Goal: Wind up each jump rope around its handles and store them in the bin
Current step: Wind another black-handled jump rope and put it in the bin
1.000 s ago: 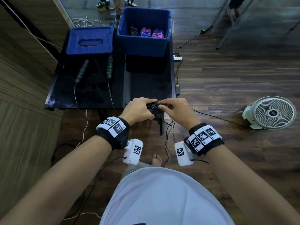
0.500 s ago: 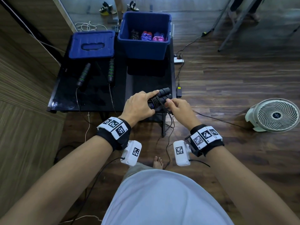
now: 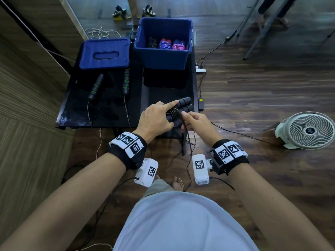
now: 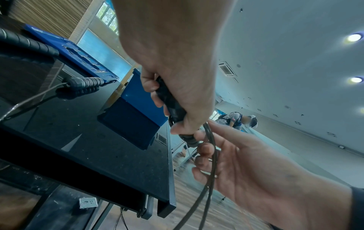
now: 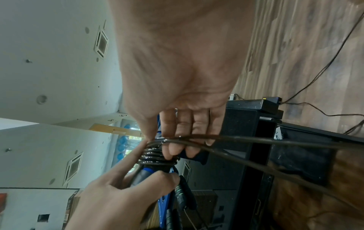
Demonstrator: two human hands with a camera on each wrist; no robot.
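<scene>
left hand (image 3: 157, 118) clamps paired handles (image 3: 183, 104) over table edge (image 3: 101, 125) | right hand (image 3: 194, 122) pinches doubled cord (image 3: 188, 140) beside coil (image 3: 175, 112) | cord looks thin, springy, slick; hold close to wraps, under tension | bin (image 3: 164, 57) beyond

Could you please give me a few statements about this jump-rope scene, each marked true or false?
1. The left hand grips the paired dark jump-rope handles. True.
2. The right hand is empty. False: it holds the loose dark cord.
3. The open blue plastic bin holds no ropes. False: three wound bundles lie inside.
4. A green-ringed black jump rope lies unwound on the black table. True.
5. The blue bin lid sits on the bin. False: it lies beside it.
</scene>
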